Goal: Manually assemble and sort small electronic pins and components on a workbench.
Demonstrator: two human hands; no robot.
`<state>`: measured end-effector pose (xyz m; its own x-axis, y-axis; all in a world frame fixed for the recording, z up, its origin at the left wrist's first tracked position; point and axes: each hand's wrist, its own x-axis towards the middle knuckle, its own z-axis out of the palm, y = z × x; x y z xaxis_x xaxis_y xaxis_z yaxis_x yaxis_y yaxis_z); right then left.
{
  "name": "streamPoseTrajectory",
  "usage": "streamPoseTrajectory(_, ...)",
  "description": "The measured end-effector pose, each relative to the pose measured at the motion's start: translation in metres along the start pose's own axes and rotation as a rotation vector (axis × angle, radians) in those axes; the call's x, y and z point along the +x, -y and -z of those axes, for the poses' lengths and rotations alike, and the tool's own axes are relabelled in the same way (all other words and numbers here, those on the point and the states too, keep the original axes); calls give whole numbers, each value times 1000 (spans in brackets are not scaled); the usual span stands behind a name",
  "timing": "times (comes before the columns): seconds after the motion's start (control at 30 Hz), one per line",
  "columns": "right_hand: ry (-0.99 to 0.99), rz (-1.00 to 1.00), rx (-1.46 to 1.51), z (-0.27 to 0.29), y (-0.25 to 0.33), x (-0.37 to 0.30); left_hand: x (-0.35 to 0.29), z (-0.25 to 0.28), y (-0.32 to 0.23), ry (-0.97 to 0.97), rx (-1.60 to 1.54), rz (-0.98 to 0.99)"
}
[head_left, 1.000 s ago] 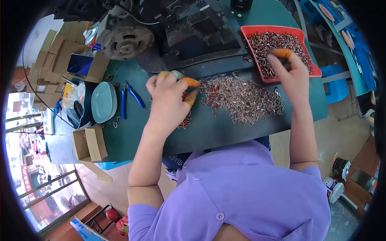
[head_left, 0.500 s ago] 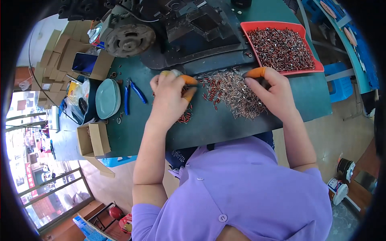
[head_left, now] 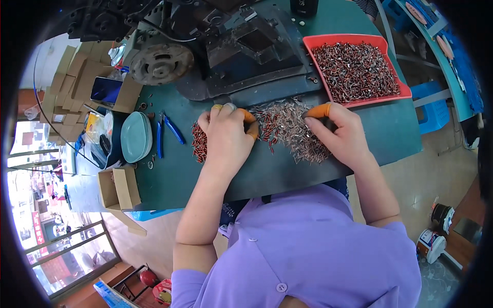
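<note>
A heap of small pale metal pieces [head_left: 295,128] lies on the green table, with red ones mixed in along its left side. My left hand [head_left: 226,133] is at the heap's left edge, fingers curled, with orange covers on thumb and index finger; what lies between the tips cannot be made out. Beside that hand is a smaller pile of red pieces [head_left: 198,143], partly covered by it. At the heap's right side my right hand [head_left: 341,131] has thumb and orange-covered index finger pinched near the pieces; anything between them is too small to name.
A dark machine [head_left: 246,56] stands behind the heap. A red tray [head_left: 407,94] full of similar pieces sits at the right. Blue-handled pliers [head_left: 173,129], a pale green dish [head_left: 135,137] and an open cardboard box [head_left: 131,189] are on the left. The table's front edge [head_left: 292,186] runs close to me.
My left hand has moved right toward the heap, uncovering more of the red pile behind it. My right hand has moved slightly left and down. The whole view has shifted a little.
</note>
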<state>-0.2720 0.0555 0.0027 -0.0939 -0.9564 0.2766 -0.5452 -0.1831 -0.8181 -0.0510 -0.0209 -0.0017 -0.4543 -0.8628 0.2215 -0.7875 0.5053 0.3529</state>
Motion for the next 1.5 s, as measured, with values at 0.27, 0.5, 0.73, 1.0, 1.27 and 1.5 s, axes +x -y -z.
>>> streamPoseTrajectory(0.27,168,-274,391,-17,15,-2,-13,16,-10,2,-284,68)
streamPoseTrajectory(0.5,295,-588,645,-33,32,5,-28,15,-26,-73,-416,35)
streamPoseTrajectory(0.73,339,-550,595,-19,31,13,-22,31,-40,-167,-292,-49)
streamPoseTrajectory(1.0,441,-550,747,-15,31,11,-29,26,-26,-116,-628,-50)
streamPoseTrajectory(1.27,321,-435,839,-27,26,6,-28,18,-33,-273,-899,-5)
streamPoseTrajectory(1.5,176,217,-32,-16,9,-7,-39,15,-19,-248,-881,-14)
